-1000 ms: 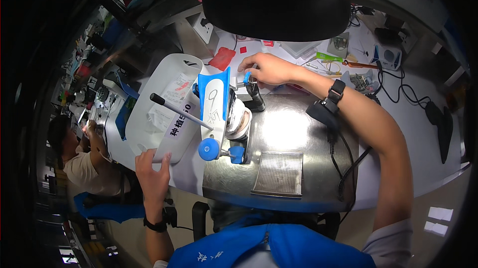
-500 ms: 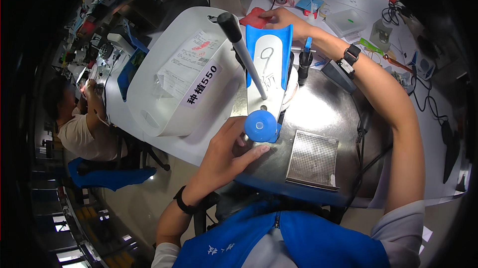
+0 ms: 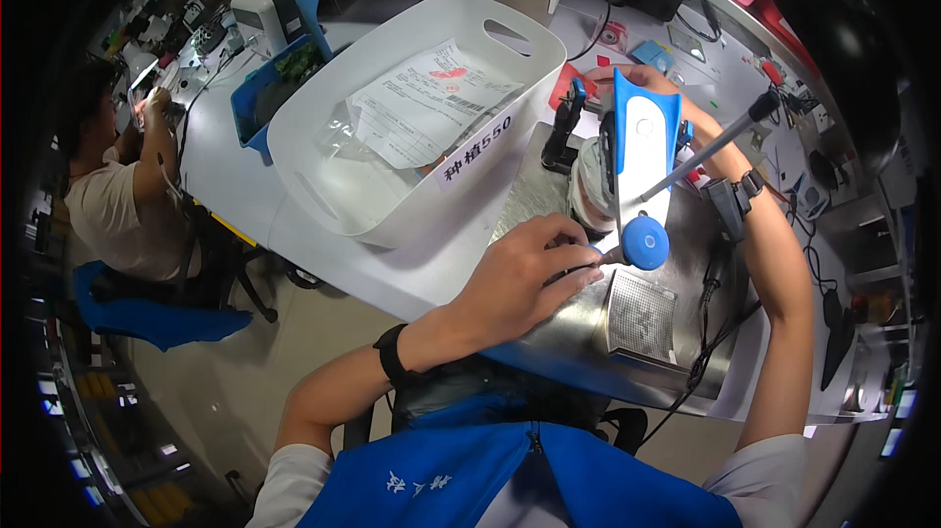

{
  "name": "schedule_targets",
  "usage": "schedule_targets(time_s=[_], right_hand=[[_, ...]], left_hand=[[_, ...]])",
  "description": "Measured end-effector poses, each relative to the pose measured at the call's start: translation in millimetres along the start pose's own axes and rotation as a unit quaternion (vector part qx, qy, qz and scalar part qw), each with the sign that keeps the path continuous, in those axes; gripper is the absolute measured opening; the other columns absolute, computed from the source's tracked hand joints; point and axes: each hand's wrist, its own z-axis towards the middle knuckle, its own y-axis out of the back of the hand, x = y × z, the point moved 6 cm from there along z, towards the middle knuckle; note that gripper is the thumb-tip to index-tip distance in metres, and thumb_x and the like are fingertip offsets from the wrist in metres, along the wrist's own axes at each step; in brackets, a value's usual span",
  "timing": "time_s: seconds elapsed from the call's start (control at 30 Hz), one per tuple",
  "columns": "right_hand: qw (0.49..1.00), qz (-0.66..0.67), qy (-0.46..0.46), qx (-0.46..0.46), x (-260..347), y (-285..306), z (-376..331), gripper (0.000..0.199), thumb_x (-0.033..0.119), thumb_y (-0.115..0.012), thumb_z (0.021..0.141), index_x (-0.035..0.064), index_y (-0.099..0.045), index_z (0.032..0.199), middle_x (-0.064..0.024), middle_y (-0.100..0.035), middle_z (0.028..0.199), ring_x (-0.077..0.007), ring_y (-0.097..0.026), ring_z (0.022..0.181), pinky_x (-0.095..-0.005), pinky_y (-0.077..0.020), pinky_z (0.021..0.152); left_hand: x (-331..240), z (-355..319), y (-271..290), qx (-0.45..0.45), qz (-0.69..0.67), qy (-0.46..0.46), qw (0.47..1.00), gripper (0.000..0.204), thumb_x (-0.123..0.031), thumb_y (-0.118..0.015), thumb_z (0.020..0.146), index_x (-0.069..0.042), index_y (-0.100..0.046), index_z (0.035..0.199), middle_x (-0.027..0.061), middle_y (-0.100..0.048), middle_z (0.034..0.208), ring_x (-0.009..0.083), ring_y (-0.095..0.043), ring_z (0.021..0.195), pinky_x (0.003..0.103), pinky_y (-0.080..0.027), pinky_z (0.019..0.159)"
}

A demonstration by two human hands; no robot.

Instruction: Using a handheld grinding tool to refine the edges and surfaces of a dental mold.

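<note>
A white and blue device [image 3: 639, 160] stands on a metal plate [image 3: 520, 219]. It has a grey rod [image 3: 701, 157] with a black end and a round blue knob [image 3: 645, 243] at its near end. My left hand [image 3: 529, 278] is beside the knob, thumb and fingers pinched on a small dark part that I cannot make out. My right hand [image 3: 642, 80] reaches behind the device's top, which hides part of it; its fingers are on a flat red piece [image 3: 569, 87]. A white rounded part [image 3: 590, 185] and a black clamp [image 3: 564, 124] show at the device's left.
Left of the device stands a white plastic tub [image 3: 323, 200] with papers [image 3: 426, 116] and a clear bag inside. A perforated metal sheet [image 3: 642, 312] lies near the plate's front. Cables [image 3: 701, 361] hang at the right. Further left sits another person [image 3: 127, 175].
The view has turned, and the bench appears shifted. The device now faces another way, its rod slanting right instead of left. My left hand's fingers have closed from apart into a pinch.
</note>
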Motion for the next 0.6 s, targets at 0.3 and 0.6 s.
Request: schedule_targets(time_s=[0.3, 0.6], right_hand=[[0.951, -0.246, -0.158, -0.103, 32, -2, 6, 0.033, 0.023, -0.075, 0.091, -0.0026, -0.068, 0.111, -0.0088, -0.069, 0.095, -0.0118, -0.067, 0.091, -0.0266, -0.0536, 0.081], [0.973, -0.103, -0.114, -0.175, 84, 6, -63, 0.014, 0.018, -0.067, 0.099, 0.0044, -0.062, 0.100, 0.0018, -0.066, 0.086, -0.0030, -0.060, 0.078, -0.0222, -0.0477, 0.068]], left_hand=[[-66, 4, 127, -0.162, 0.362, -0.102, 0.912, 0.029, -0.009, -0.083, 0.077, -0.006, -0.075, 0.104, 0.0090, -0.068, 0.103, 0.0297, -0.062, 0.096, 0.039, -0.050, 0.084], [-9, -22, 124, -0.086, 0.445, -0.010, 0.891, 0.017, -0.018, -0.077, 0.088, -0.009, -0.063, 0.086, 0.0027, -0.059, 0.063, 0.0216, -0.054, 0.052, 0.035, -0.038, 0.055]])
